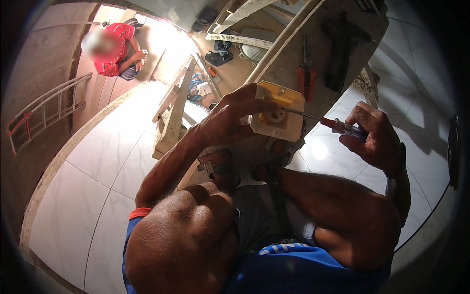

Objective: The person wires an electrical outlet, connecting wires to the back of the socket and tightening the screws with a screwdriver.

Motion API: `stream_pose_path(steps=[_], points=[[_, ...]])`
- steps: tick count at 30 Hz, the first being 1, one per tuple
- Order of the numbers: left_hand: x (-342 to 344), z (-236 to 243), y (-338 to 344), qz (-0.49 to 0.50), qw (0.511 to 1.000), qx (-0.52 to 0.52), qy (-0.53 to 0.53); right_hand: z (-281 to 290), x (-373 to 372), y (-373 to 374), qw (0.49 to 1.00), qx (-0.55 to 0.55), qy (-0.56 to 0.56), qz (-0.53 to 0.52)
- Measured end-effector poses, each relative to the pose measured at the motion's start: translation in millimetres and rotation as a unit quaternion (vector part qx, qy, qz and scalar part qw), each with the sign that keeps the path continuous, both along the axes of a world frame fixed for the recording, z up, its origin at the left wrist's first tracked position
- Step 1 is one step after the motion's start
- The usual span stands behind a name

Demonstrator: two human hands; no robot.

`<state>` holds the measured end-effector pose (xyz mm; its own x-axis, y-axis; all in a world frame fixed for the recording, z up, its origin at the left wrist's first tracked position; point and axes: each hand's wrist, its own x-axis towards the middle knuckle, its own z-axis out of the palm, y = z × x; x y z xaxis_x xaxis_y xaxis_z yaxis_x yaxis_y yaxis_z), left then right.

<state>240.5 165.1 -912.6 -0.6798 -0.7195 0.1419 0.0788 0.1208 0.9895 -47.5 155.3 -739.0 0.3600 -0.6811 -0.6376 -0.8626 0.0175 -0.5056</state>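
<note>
My left hand [230, 115] is closed round the edge of a pale yellow electrical socket [290, 128], a squarish plate with a round insert in its middle. One finger reaches across its face beside the screwdriver's tip. From the right, my right hand [379, 139] grips a screwdriver [341, 127] by its clear handle with a red collar. The thin shaft points left, and its tip meets the socket near the insert; the exact contact is partly hidden by my finger. Both hands are above my bent knees.
Red-handled pliers [306, 78] and a dark tool [339, 51] lie on the worn plank [320, 24] ahead. Wooden trestle legs [174, 110] stand to the left. A person in a red shirt [110, 49] crouches at the far left, near a ladder [44, 110]. White tiles [88, 191] cover the floor.
</note>
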Motion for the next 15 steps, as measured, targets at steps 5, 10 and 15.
stream_pose_path(steps=[5, 10, 15], points=[[1, -1, 0, 0.001, 1.0, -0.017, -0.016, -5, -3, 4, 1.0, -0.016, -0.018, -0.007], [6, -2, -2, -0.003, 0.999, -0.027, -0.031, -12, -5, 2, 0.999, 0.018, -0.017, -0.028], [-3, -3, -2, -0.007, 1.0, -0.025, -0.018, -1, -3, 0, 0.999, 0.032, 0.013, -0.032]])
